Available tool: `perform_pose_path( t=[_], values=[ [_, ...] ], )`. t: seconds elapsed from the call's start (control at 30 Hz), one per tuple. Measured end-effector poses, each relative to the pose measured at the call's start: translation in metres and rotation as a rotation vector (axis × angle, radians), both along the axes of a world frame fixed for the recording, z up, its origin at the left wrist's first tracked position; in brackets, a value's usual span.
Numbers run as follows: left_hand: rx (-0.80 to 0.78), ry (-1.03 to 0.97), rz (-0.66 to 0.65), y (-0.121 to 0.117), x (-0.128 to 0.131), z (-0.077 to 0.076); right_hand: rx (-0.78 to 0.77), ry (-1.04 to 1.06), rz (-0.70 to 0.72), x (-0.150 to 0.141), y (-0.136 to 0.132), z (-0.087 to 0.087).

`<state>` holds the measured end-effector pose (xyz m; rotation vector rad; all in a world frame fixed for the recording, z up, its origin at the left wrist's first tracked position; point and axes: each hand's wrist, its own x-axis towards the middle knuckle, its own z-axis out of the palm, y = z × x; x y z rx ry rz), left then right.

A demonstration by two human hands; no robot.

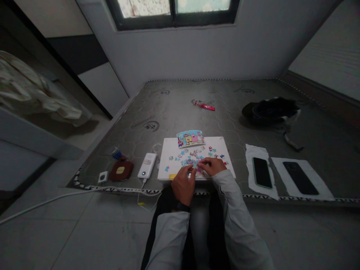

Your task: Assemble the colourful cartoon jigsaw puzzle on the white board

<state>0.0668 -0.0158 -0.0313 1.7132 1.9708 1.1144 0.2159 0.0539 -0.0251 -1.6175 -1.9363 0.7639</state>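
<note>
Loose jigsaw puzzle pieces (194,152) lie scattered over a white board (168,150), with a joined, colourful patch (186,162) near its front. My left hand (184,183) is over the board's front edge, thumb and fingers pinched at a small light-blue puzzle piece (195,165). From the right, my right hand (212,166) meets it, its fingertips closed on the same piece or one touching it; the fingers partly hide which. A cartoon picture card (191,139) rests at the board's back edge. More pieces (215,152) are spread to the right.
Left of the board are a white power bank (147,165) with a cable, a brown case (121,171) and a small white cube (103,176). Two phones (262,172) (300,177) lie on white cloths at right. Behind are a dark cap (270,110) and a red wrapper (206,106).
</note>
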Motion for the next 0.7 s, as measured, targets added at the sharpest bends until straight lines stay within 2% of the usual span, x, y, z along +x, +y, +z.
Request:
perform_pose_path(
  t=[0.1,0.2,0.33,0.47,0.7],
  values=[
    [0.026,0.009,-0.049,-0.001,0.002,-0.001,-0.034,0.017,0.008,-0.001,0.000,0.000],
    [0.003,0.062,-0.037,-0.001,0.002,0.000,-0.055,0.014,0.003,-0.002,0.001,-0.001],
    [-0.071,0.223,-0.011,-0.002,0.004,0.002,-0.018,-0.005,-0.099,-0.006,0.007,0.000],
    [-0.137,0.394,-0.051,-0.003,0.008,0.003,-0.023,-0.073,-0.183,-0.016,0.015,0.005],
    [-0.187,0.469,-0.059,-0.004,0.007,0.004,-0.097,-0.231,-0.167,-0.034,0.025,0.004]
  ],
)
